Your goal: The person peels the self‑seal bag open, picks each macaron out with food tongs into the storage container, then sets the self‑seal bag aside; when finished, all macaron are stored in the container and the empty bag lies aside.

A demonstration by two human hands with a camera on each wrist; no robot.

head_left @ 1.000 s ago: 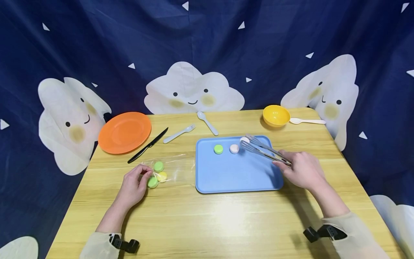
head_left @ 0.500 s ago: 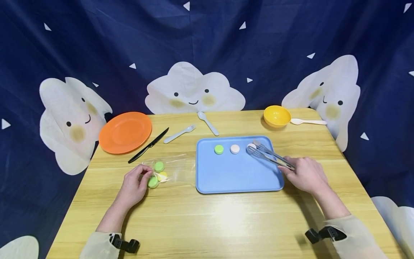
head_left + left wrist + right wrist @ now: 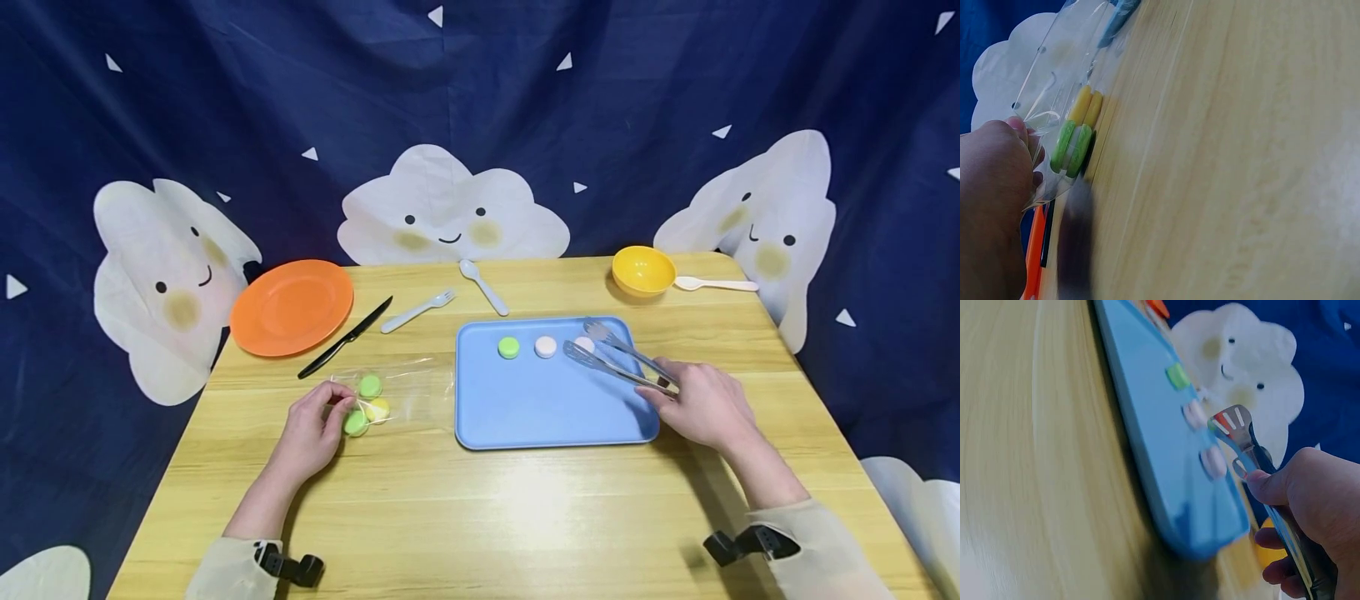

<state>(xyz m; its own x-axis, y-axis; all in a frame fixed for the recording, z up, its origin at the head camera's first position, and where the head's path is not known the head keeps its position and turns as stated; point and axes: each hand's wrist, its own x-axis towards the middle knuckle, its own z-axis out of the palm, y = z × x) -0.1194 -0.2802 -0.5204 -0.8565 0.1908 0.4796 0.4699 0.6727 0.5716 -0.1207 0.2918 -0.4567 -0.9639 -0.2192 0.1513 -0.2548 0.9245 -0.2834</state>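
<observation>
On the smooth blue plastic tray (image 3: 525,408), a rectangle with rounded corners and a low raised rim, three small round macarons are lying in a row along the far side: a green macaron (image 3: 508,347), a pale pink macaron (image 3: 545,347) and a second pink macaron (image 3: 584,343). The right hand (image 3: 701,404) is curling its fingers round the handle end of shiny metal tongs (image 3: 618,360). Their two slotted, spoon-shaped tips are standing apart, one on either side of the second pink macaron, and the right wrist view is showing the nearer tip (image 3: 1230,420) raised just above the tray.

Left of the tray, the left hand (image 3: 313,425) is pinching the edge of a crinkly clear plastic bag (image 3: 401,385) that is lying flat on the pale, grained wooden table (image 3: 480,517). Inside the bag, a green sandwich macaron (image 3: 1072,149) and a yellow one (image 3: 1085,106) are sitting side by side, with another green macaron (image 3: 368,386) just behind them.

Farther back, a glossy round orange plate (image 3: 292,306), a slim black knife (image 3: 344,337), a white plastic fork (image 3: 417,311) and a white spoon (image 3: 483,287) are resting. A round yellow bowl (image 3: 642,270) is sitting at the far right corner, another white spoon (image 3: 716,284) beside it.
</observation>
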